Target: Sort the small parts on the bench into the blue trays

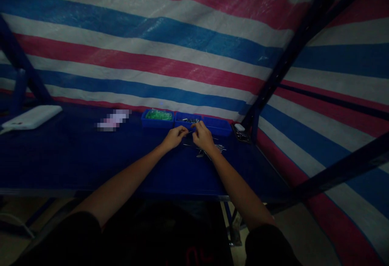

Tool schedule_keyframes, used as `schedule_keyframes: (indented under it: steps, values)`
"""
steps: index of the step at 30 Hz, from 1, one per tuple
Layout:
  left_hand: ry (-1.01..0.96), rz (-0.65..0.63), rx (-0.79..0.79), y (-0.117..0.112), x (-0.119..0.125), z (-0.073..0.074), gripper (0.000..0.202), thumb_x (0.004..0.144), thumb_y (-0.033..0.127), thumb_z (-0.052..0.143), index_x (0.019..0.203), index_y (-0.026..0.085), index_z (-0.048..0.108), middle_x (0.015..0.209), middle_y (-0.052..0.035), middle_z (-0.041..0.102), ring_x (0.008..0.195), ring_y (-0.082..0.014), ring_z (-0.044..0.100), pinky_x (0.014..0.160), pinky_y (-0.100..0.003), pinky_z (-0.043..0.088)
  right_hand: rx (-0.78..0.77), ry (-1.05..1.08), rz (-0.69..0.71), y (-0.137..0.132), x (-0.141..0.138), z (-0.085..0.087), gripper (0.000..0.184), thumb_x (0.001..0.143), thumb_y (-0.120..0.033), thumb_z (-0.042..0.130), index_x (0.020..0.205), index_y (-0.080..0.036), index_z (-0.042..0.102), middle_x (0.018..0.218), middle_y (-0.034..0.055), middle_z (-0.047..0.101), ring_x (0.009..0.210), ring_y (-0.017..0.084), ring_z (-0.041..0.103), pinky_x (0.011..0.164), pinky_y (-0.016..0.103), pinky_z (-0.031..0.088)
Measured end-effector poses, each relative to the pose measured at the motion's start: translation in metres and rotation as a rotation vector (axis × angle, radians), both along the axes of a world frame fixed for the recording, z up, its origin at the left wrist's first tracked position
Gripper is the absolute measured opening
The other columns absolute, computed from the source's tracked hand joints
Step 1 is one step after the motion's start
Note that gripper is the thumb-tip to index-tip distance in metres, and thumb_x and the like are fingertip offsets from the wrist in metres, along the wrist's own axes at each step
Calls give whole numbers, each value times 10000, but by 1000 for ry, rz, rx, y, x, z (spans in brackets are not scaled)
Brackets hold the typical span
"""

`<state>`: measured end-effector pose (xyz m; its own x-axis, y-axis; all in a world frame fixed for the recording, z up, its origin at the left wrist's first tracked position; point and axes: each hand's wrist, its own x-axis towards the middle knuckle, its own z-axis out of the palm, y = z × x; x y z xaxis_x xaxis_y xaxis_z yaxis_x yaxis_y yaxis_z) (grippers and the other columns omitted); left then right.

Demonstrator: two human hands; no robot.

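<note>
My left hand (176, 137) is closed in a pinch above the blue table (121, 164). A thin metal rod (190, 131) sticks out from its fingertips toward the right hand. Just in front of the middle blue bin (180, 125), my right hand (203, 136) has its fingers bent together; what they hold, if anything, is too small and dark to make out. Small metal parts (189, 120) lie in that bin. Several loose thin metal pieces (220, 148) are scattered on the table beside and partly behind my right wrist.
A left blue bin (156, 124) holds green pieces in clear plastic (159, 114). A right blue bin (219, 127) adjoins the middle one. Farther right, a small white case (240, 127) rests on a dark flat object (242, 135). A white device (33, 116) with a cable lies left.
</note>
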<state>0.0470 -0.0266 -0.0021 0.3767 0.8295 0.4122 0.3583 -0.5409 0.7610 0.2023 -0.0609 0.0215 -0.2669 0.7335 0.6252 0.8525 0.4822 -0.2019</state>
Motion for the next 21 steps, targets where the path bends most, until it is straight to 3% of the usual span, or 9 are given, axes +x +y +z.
schedule_keyframes:
  steps: [5,11,14,18,19,21]
  values:
    - [-167,-69,-217,2,-5,3,103,760,240,499,813,162,459,600,39,541,564,-100,521,586,-217,377,-93,-95,132,1,1,-1,98,804,-206,479,867,-185,551,833,33,534,744,138,508,678,235,381]
    - [-130,6,-210,1,-8,10,168,799,341,445,814,174,459,569,39,534,487,-93,466,500,-202,319,-78,-136,98,2,3,4,158,859,-274,435,860,-198,573,821,34,577,753,135,533,672,226,361]
    - [75,26,-132,-6,-12,19,311,817,459,379,820,176,507,607,10,563,549,-124,513,531,-228,343,-42,-85,-87,3,12,12,264,889,-335,358,874,-197,583,838,55,612,792,159,564,693,243,363]
    - [530,-101,15,-28,-11,27,412,704,581,499,848,204,577,765,-17,605,732,-181,559,642,-276,369,-91,80,-588,10,42,16,323,863,-367,391,1086,-174,524,855,113,632,796,225,591,684,299,381]
    - [606,-134,61,-33,-8,28,399,688,571,527,862,216,584,828,-23,604,799,-199,556,682,-296,370,-127,102,-660,11,48,15,357,845,-366,424,1133,-168,496,856,123,633,791,239,593,676,309,385]
    - [699,-150,129,-40,-4,26,298,730,485,519,882,238,589,922,-34,583,895,-223,535,740,-338,363,-169,130,-677,12,55,13,399,823,-359,452,1173,-168,468,841,119,635,775,244,594,665,315,390]
